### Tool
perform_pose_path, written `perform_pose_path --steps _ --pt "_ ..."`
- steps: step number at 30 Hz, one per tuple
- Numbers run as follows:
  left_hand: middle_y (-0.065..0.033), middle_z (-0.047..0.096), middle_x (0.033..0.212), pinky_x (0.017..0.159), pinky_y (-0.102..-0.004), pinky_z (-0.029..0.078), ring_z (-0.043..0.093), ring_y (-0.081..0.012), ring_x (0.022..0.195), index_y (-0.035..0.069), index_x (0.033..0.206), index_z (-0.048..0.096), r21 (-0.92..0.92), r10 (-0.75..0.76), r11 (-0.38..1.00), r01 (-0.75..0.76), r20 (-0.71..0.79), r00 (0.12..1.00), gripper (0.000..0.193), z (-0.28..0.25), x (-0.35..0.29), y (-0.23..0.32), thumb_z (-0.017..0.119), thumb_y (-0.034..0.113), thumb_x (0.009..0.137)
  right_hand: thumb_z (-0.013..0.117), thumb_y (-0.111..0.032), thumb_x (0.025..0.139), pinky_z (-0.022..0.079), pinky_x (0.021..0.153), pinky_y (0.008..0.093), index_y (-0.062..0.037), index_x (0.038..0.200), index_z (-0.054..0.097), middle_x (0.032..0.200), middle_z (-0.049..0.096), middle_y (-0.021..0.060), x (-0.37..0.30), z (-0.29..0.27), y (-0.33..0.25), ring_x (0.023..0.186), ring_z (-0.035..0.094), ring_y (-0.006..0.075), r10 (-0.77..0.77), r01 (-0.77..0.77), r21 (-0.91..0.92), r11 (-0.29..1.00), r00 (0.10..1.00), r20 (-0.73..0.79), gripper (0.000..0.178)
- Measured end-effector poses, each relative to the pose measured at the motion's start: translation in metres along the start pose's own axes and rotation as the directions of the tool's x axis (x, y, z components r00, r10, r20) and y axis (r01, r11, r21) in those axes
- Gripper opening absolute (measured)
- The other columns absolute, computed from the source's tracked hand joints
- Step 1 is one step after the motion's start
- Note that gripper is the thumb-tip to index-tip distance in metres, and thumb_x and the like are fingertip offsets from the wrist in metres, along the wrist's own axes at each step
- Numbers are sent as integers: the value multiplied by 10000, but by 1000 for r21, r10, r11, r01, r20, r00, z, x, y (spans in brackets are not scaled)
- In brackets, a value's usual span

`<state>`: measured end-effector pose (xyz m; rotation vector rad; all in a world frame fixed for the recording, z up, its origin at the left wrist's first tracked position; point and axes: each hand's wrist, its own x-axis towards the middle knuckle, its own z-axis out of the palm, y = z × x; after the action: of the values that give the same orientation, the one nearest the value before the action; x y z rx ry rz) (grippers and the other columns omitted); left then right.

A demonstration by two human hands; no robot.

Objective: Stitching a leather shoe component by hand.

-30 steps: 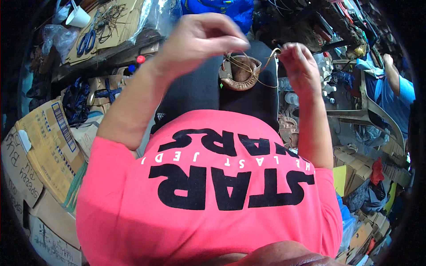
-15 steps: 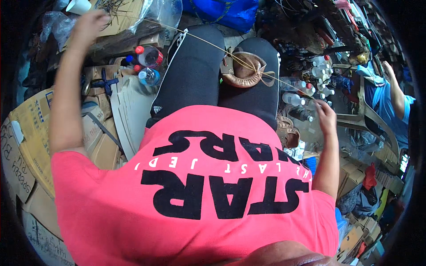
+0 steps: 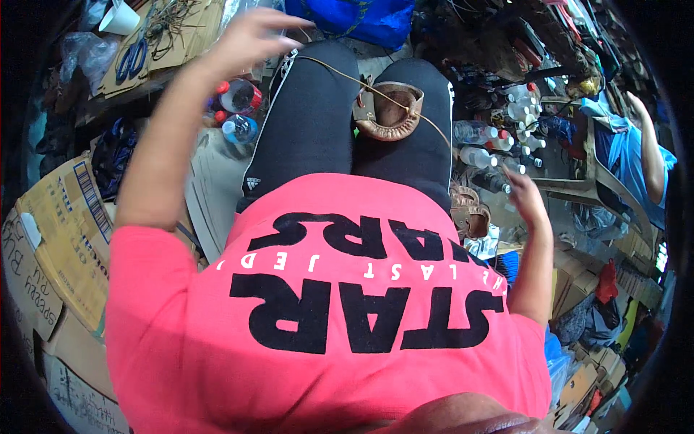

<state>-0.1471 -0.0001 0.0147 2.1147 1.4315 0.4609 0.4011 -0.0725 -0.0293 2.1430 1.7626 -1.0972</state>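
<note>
On my right thigh rests a brown leather shoe upper [image 3: 391, 130] with a gathered, stitched rim and an open middle. A tan thread [image 3: 335, 69] passes through it, trailing slackly to both sides over my dark trousers. Up at the left, my left hand [image 3: 259, 36] is in the air above my left knee, blurred, its fingers stretched out toward the right. My right hand [image 3: 526, 195] is raised off to the right near the bottles, fingertips apart with nothing visible in them. Neither hand touches the leather.
Several plastic bottles [image 3: 477, 157] stand at the right, others [image 3: 240, 128] by my left leg. Blue scissors [image 3: 132, 59] lie on cardboard at far left. Brown leather pieces [image 3: 470, 213] sit beside my right hip. A person in blue [image 3: 629, 148] is at the far right.
My left hand has swung inward to the right, and my right hand has dropped slightly. The thread, taut between my hands before, is now slack, and its loops at the leather are gone.
</note>
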Motion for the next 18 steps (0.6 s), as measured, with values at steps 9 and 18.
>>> perform_pose_path --steps 9,18 --pt "-110 628 907 800 -323 465 609 -220 890 29 969 653 -356 258 924 -142 304 917 278 100 65 98 686 238 788 682 -13 758 467 678 236 -51 895 695 842 611 40 12 18 -168 758 591 113 -690 742 153 652 665 -285 142" --pt "-23 639 798 727 -268 466 577 -98 755 10 891 663 -593 224 799 100 448 865 201 108 64 92 676 195 816 693 19 716 471 698 252 -61 853 694 801 590 28 16 19 -180 774 583 128 -723 741 191 644 671 -167 158"
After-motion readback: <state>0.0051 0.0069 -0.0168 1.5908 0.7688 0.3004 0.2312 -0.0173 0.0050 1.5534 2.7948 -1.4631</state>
